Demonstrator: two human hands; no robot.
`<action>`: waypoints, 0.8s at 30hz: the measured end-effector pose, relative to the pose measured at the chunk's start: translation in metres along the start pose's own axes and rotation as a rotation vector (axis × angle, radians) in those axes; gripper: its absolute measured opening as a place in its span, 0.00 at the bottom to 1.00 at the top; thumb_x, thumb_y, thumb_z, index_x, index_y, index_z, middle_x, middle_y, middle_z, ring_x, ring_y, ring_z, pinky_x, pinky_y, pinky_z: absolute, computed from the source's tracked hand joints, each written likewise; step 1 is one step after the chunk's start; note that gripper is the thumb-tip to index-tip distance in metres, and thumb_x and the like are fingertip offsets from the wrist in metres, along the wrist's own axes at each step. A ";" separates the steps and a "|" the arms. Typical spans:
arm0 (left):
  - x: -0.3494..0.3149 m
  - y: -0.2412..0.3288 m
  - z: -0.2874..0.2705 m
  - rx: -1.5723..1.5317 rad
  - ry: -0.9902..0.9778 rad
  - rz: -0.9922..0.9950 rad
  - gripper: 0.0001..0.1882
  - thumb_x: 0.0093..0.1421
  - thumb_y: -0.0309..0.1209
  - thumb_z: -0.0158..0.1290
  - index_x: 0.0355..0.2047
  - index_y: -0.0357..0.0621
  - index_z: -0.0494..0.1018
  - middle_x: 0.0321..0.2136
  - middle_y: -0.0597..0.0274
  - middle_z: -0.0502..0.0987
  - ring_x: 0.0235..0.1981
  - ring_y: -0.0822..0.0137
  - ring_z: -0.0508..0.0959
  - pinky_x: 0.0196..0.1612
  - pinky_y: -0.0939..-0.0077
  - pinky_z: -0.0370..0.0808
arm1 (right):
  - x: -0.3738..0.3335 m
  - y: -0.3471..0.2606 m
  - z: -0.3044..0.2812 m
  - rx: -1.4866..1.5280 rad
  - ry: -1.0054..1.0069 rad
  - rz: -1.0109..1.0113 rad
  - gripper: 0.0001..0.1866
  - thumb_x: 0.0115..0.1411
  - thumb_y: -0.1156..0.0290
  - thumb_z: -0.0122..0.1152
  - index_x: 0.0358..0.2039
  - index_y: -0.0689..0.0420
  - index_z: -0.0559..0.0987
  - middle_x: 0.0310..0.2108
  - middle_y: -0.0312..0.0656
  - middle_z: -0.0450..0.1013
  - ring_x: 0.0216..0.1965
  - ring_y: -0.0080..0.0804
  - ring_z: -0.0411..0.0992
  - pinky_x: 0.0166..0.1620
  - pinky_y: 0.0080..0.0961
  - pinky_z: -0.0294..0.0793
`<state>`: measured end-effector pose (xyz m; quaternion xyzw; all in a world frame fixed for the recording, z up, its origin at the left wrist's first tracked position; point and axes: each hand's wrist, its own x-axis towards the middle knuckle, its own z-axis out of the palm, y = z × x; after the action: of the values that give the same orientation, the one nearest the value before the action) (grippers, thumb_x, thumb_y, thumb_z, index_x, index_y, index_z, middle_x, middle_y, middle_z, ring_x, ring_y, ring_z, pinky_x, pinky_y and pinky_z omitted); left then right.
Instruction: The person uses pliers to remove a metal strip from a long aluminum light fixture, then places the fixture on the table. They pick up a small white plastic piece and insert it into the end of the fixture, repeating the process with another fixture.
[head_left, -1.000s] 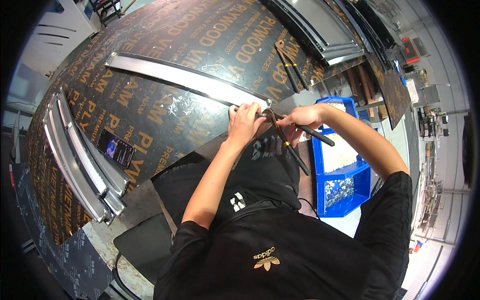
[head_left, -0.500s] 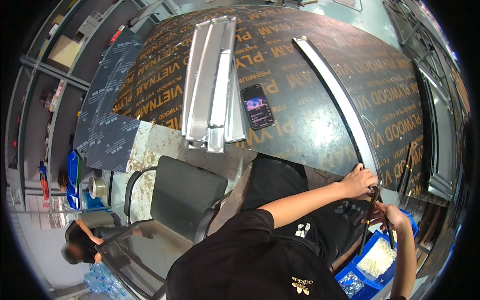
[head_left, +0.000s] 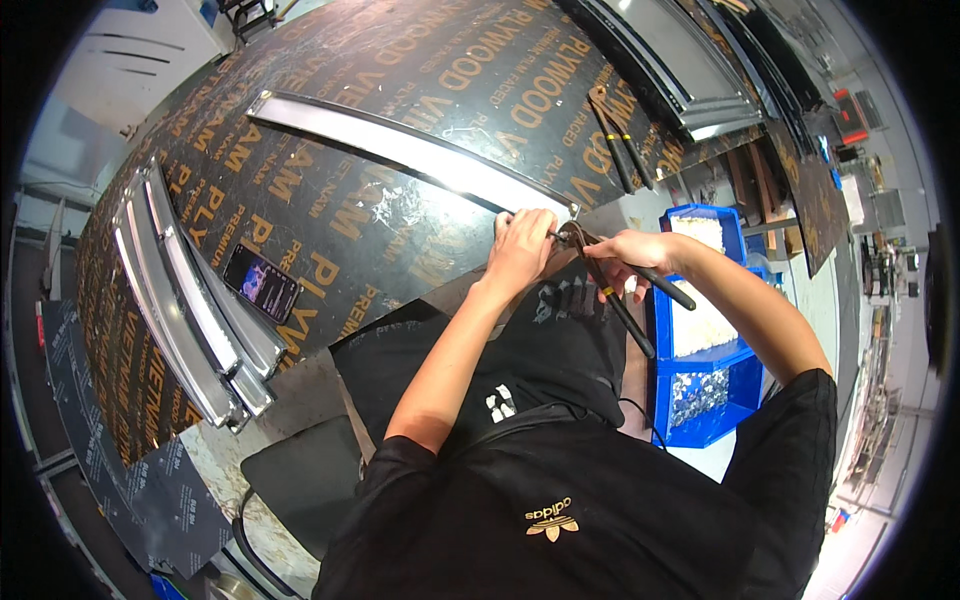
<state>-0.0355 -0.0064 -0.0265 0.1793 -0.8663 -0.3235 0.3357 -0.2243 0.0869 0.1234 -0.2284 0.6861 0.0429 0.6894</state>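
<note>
A long, silvery metal strip with dark edges [head_left: 400, 148] lies on the table, its near end at my hands. My left hand [head_left: 520, 245] is closed at the edge of that end, knuckles up; a short dark piece shows between its fingertips and the tool's jaws. My right hand [head_left: 640, 255] grips cutting pliers [head_left: 615, 300] with long black handles and yellow bands. The handles are spread apart, and the jaws sit beside the strip's end, close to my left fingers. Exactly what the jaws touch is too small to tell.
A second pair of pliers [head_left: 620, 145] lies on the table, with a framed panel [head_left: 690, 70] beyond. Blue bins [head_left: 703, 430] with small parts stand at my right. Several metal strips [head_left: 175, 300] and a phone [head_left: 262, 283] lie left; a chair [head_left: 305, 480] stands below.
My view has turned to the right, so the table and strips appear swung round. Both hands stay at the strip's end with the pliers; the blue bins now show more fully.
</note>
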 end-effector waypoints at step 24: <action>0.007 0.026 -0.008 0.195 0.116 0.160 0.13 0.55 0.36 0.67 0.41 0.55 0.83 0.35 0.74 0.79 0.41 0.68 0.76 0.51 0.59 0.60 | 0.088 0.138 0.113 1.141 0.618 -0.636 0.24 0.75 0.58 0.44 0.65 0.56 0.71 0.38 0.36 0.79 0.39 0.23 0.80 0.26 0.14 0.73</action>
<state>-0.0374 0.0053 -0.0011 0.1597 -0.8843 -0.1990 0.3909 -0.1658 0.2299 -0.0017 -0.0233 0.6654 -0.5915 0.4547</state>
